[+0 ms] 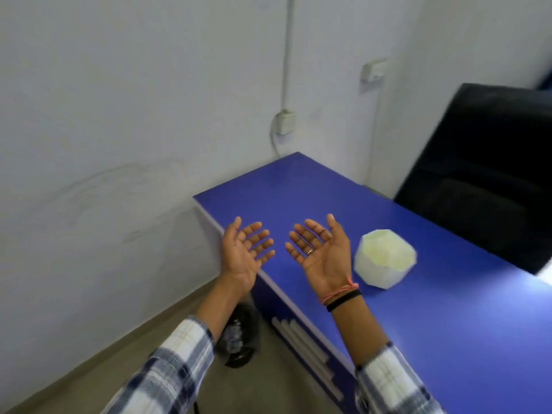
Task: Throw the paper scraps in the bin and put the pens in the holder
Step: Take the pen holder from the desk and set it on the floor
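My left hand (243, 252) and my right hand (319, 252) are held palm up, side by side, over the left end of the blue desk (448, 309). Both are empty with fingers spread. A pale, faceted holder (383, 258) stands on the desk just right of my right hand, and I see nothing sticking out of it. A black bin (240, 339) sits on the floor beside the desk's left end, partly hidden by my left forearm. No pens or paper scraps show on the desk.
A black office chair (484, 174) stands behind the desk at the right. White walls close in at the back and left, with a socket box (285, 122) and cable. The desk's side panel carries white slats (304, 345). Grey floor lies at lower left.
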